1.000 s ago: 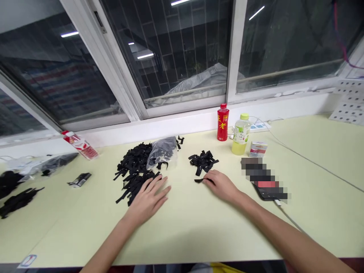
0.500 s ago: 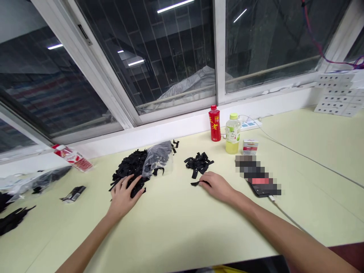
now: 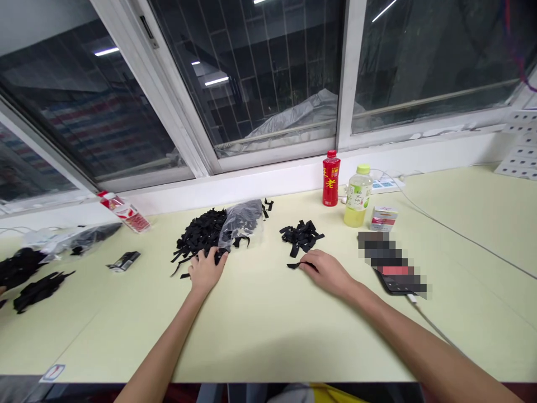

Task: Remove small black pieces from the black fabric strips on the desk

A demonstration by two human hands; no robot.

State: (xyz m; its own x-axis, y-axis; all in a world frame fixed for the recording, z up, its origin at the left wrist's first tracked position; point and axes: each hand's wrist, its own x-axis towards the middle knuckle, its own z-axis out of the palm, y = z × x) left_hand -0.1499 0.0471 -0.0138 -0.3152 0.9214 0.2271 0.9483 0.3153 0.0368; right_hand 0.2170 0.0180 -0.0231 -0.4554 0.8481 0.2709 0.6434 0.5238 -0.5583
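Note:
On the table, a heap of black fabric strips (image 3: 205, 229) spreads beside a clear plastic bag (image 3: 243, 221) that holds more dark pieces. My left hand (image 3: 206, 271) rests at the heap's front edge, its thumb and fingers drawn together around black strip material; the fingertips are partly hidden. My right hand (image 3: 329, 271) pinches one short black strip (image 3: 293, 266), whose free end points left above the tabletop. Just beyond that hand lies a smaller pile of black strips (image 3: 302, 236).
A red bottle (image 3: 330, 182), a yellow drink bottle (image 3: 357, 198) and a small box (image 3: 383, 218) stand behind my right hand. A partly blurred phone (image 3: 394, 282) with a cable lies right. Leftward are a crumpled packet (image 3: 124, 261), a tilted bottle (image 3: 126, 212) and more black strips (image 3: 39, 291).
My left hand has shifted right along the heap's front edge, and its spread fingers have drawn together. My right hand still pinches the strip. The whole view has turned slightly left.

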